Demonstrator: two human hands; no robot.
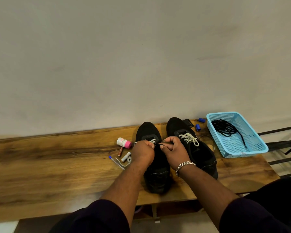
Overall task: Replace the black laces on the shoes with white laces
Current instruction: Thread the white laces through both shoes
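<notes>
Left hand (144, 153): fingers curled, pinching the white lace (153, 141) at the top eyelets of the left shoe (155, 174).
Right hand (174, 151): fingers curled, pinching a dark lace end (161, 145) over the same shoe; a silver chain bracelet (185, 166) sits on the wrist.
Left shoe: black, on the wooden worktop (49, 158), toe towards the wall, only partly laced in white near the toe end.
Right shoe (196, 148): black, just beside the left one, with white laces (190, 138) crossed over its front.
Black laces (225, 129): a loose tangle lying in the light blue basket (252, 149) at the right end of the worktop.
Left of the shoes: a white bottle with a pink cap (124, 143), two batteries (125, 156), a pen (116, 162), a spare strip of white lace (127, 163).
Behind the shoes: two small blue objects (198, 127) and a flat black item (188, 123).
</notes>
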